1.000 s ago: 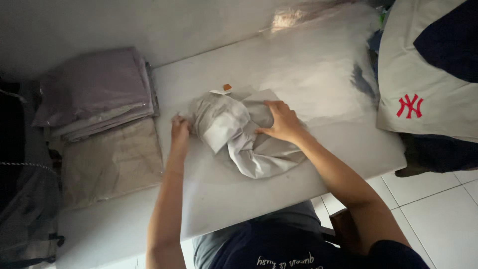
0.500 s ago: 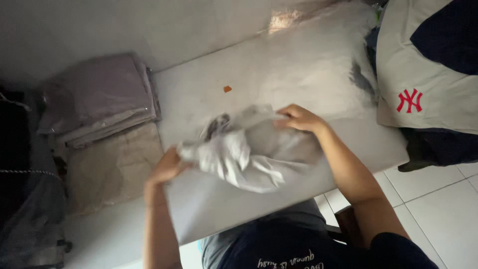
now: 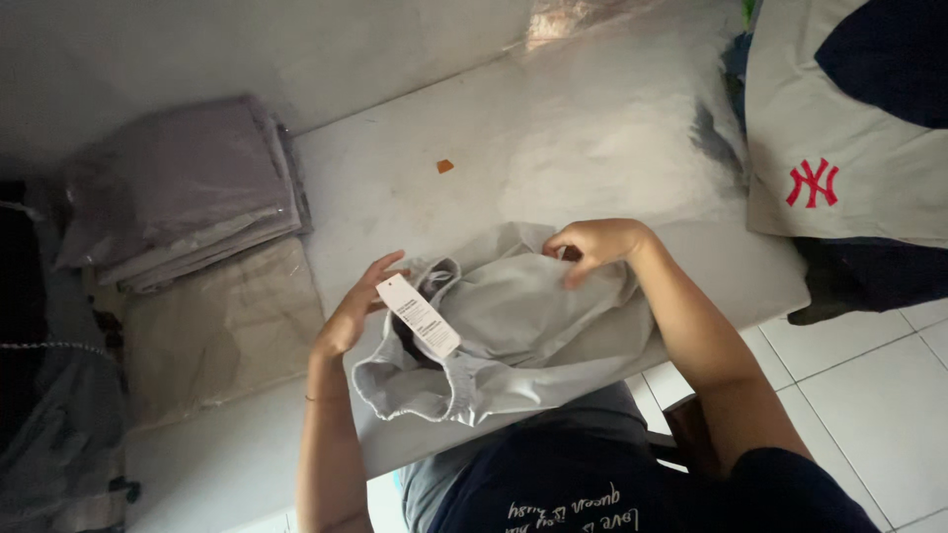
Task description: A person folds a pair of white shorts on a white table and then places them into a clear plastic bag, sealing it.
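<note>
A light grey garment [image 3: 533, 331] with an elastic waistband lies bunched at the near edge of a white table [image 3: 553, 148]. A white paper tag [image 3: 418, 316] hangs from its waistband. My left hand [image 3: 357, 308] holds the garment's left side by the waistband, just beside the tag. My right hand [image 3: 591, 247] pinches the fabric at the garment's far right edge. The waistband opening faces me and droops over the table's edge.
A stack of grey bagged garments [image 3: 188, 192] and a beige bagged one [image 3: 222, 331] lie to the left. A small orange scrap [image 3: 445, 166] sits mid-table. A cream and navy garment with a red emblem [image 3: 849, 118] hangs at the right. White floor tiles [image 3: 869, 385] show lower right.
The garment was lifted off the table's middle, shaken open, and now lies nearer me with the waistband and tag facing up. Both hands shifted closer to the table's near edge.
</note>
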